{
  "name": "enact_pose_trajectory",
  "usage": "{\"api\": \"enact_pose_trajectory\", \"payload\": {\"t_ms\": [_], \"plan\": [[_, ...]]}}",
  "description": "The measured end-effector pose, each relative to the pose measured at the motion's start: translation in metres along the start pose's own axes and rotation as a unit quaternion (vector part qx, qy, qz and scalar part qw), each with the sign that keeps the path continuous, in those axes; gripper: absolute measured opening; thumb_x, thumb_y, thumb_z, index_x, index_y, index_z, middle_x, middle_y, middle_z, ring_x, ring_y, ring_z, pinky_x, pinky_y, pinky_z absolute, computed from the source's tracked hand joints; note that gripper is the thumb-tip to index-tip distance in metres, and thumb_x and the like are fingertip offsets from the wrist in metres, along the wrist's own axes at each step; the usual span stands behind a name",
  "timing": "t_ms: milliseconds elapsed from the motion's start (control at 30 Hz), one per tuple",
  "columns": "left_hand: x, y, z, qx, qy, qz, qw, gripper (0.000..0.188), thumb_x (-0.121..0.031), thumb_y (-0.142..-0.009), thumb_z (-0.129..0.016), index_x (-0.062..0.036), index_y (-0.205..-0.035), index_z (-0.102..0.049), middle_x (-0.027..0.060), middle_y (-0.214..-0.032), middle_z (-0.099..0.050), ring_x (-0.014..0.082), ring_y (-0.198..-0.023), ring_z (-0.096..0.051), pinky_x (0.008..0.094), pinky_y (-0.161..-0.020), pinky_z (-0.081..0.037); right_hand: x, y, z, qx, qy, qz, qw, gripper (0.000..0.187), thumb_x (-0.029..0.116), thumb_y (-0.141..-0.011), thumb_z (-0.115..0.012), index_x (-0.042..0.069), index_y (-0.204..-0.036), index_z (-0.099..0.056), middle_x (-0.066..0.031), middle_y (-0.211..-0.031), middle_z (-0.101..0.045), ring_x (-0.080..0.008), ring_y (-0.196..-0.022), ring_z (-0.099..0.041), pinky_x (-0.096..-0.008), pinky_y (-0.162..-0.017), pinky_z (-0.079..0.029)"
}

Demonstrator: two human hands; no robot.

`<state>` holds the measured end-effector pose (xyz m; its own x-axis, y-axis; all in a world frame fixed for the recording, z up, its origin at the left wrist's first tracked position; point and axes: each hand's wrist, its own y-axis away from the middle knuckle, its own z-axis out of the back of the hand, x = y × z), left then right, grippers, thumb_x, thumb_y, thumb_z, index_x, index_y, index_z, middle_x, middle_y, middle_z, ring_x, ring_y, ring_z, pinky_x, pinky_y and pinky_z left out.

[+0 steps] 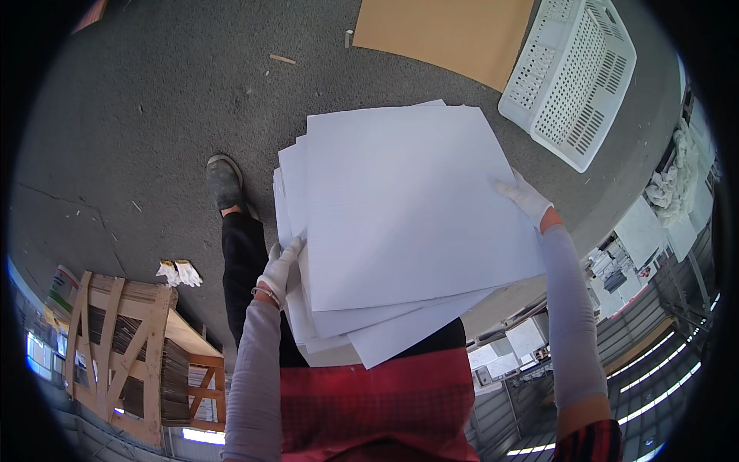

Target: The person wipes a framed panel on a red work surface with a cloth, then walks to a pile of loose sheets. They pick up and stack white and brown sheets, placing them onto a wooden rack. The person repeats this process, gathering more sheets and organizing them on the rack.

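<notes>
In front of my body is an uneven stack of large white flat sheets (416,208), fanned out so that corners of the lower ones stick out at the left and near side. My left hand (282,269), in a white glove, grips the left edge of the stack, its fingers partly hidden by the sheets. At the right edge my right hand (527,202), also gloved, holds on with the thumb side over the top sheet and the other fingers out of sight beneath. Whether the sheets are card or plastic I cannot tell.
A white perforated plastic basket (546,100) stands at the far right, beside a brown board (443,35) on the grey floor. To the left lie white gloves (178,272) near a wooden crate (115,346) of stacked sheets. My shoe (225,183) shows left of the stack.
</notes>
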<state>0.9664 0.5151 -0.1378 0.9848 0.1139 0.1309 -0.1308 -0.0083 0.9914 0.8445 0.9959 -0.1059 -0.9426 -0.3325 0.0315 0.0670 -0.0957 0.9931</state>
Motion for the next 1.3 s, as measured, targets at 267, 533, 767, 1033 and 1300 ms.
{"api": "enact_pose_trajectory", "payload": {"t_ms": [267, 533, 767, 1033, 1300], "plan": [[-0.013, 0.010, 0.019, 0.160, 0.166, 0.002, 0.973, 0.071, -0.056, -0.088, -0.051, -0.0054, -0.137, -0.039, 0.0097, -0.132, -0.050, 0.0215, -0.119, -0.048, 0.0336, -0.101, -0.037, 0.008, 0.000, 0.004, 0.108, 0.113, 0.049, 0.987, 0.096, 0.027, -0.077, -0.071, 0.003, -0.148, -0.011, -0.0162, -0.142, -0.036, -0.0231, -0.129, -0.038, -0.0337, -0.107, -0.030], [-0.058, 0.027, 0.018, 0.112, 0.000, -0.034, 0.993, 0.055, -0.027, -0.084, -0.067, 0.0010, -0.127, -0.045, 0.0121, -0.115, -0.058, 0.0212, -0.099, -0.059, 0.0337, -0.086, -0.049, -0.003, -0.014, -0.038, -0.004, 0.125, 0.079, 0.989, 0.098, 0.025, -0.072, -0.074, -0.002, -0.145, -0.015, -0.0203, -0.145, -0.032, -0.0279, -0.133, -0.034, -0.0315, -0.107, -0.029], [-0.072, 0.071, 0.028, 0.037, 0.011, -0.030, 0.999, 0.049, -0.012, -0.084, -0.067, 0.0051, -0.124, -0.045, 0.0123, -0.111, -0.060, 0.0190, -0.095, -0.060, 0.0303, -0.083, -0.050, -0.010, 0.027, -0.040, 0.027, -0.008, 0.047, 0.998, 0.091, 0.020, -0.076, -0.071, -0.008, -0.143, -0.016, -0.0216, -0.142, -0.035, -0.0259, -0.129, -0.039, -0.0317, -0.105, -0.032], [-0.116, 0.052, 0.048, 0.067, -0.014, -0.012, 0.998, 0.058, -0.020, -0.085, -0.057, 0.0065, -0.131, -0.037, 0.0200, -0.112, -0.056, 0.0230, -0.093, -0.062, 0.0302, -0.076, -0.053, 0.003, 0.015, -0.041, 0.089, -0.184, -0.009, 0.979, 0.075, 0.040, -0.091, -0.052, -0.002, -0.144, -0.020, -0.0136, -0.143, -0.036, -0.0224, -0.131, -0.036, -0.0302, -0.107, -0.029], [-0.101, 0.071, 0.032, 0.109, -0.023, -0.063, 0.992, 0.065, -0.016, -0.082, -0.058, 0.0039, -0.136, -0.030, 0.0178, -0.120, -0.051, 0.0245, -0.106, -0.055, 0.0327, -0.092, -0.046, 0.014, 0.019, -0.082, -0.025, -0.143, 0.045, 0.988, 0.069, 0.051, -0.094, -0.041, 0.003, -0.142, -0.029, -0.0143, -0.139, -0.042, -0.0250, -0.125, -0.044, -0.0325, -0.105, -0.034]]}}
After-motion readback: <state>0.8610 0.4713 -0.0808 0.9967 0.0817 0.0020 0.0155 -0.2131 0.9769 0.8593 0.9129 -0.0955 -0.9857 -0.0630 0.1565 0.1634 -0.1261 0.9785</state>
